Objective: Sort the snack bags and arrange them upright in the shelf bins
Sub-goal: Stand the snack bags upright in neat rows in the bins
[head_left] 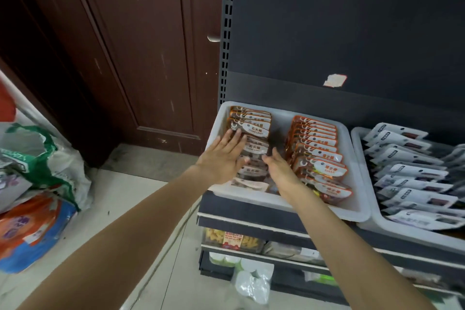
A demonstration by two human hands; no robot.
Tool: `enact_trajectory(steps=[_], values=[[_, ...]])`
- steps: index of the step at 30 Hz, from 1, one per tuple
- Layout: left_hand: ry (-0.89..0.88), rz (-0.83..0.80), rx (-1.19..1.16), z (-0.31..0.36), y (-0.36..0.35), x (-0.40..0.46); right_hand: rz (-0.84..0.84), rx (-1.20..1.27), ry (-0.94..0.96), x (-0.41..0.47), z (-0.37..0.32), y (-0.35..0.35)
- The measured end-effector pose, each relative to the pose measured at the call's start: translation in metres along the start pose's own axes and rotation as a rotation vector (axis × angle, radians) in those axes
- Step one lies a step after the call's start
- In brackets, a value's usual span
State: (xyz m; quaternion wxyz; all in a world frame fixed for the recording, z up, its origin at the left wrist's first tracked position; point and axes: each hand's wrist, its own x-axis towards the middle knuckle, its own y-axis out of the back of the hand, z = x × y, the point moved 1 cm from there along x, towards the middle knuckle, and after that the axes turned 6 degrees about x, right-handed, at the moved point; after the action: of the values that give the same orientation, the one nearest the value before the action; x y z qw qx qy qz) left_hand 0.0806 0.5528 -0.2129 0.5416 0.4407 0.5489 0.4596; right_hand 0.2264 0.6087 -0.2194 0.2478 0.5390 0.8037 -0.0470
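Stone-candy bags point(254, 151) run front-to-back btwn your hands — left hand point(221, 156) flat, fingers spread on them; right hand point(281, 168) loosely open beside.

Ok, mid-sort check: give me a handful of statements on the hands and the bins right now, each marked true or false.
1. Both hands are in the left bin. True.
2. The left hand lies flat, fingers straight, on the brown bags. True.
3. The right hand holds an orange bag up above the bin. False: it rests low among the brown bags, lifting nothing.
4. The orange bags fill the left half of that bin. False: they fill the right half.
5. The right bin holds white bags. True.
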Motion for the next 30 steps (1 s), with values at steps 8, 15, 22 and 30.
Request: enact_trajectory(steps=[8, 15, 22, 30], values=[[0.006, 0.087, -0.097, -0.007, 0.001, 0.005, 0.068, -0.041, 0.023, -0.004, -0.007, -0.023], [-0.005, 0.098, -0.172, -0.016, 0.005, 0.007, 0.048, 0.019, -0.047, 0.004, -0.010, -0.019], [0.032, 0.122, -0.168, -0.018, 0.005, 0.030, 0.043, -0.015, 0.039, 0.025, -0.030, -0.018], [0.061, 0.065, -0.181, -0.022, 0.015, 0.061, -0.028, -0.388, 0.199, 0.055, -0.035, -0.016]])
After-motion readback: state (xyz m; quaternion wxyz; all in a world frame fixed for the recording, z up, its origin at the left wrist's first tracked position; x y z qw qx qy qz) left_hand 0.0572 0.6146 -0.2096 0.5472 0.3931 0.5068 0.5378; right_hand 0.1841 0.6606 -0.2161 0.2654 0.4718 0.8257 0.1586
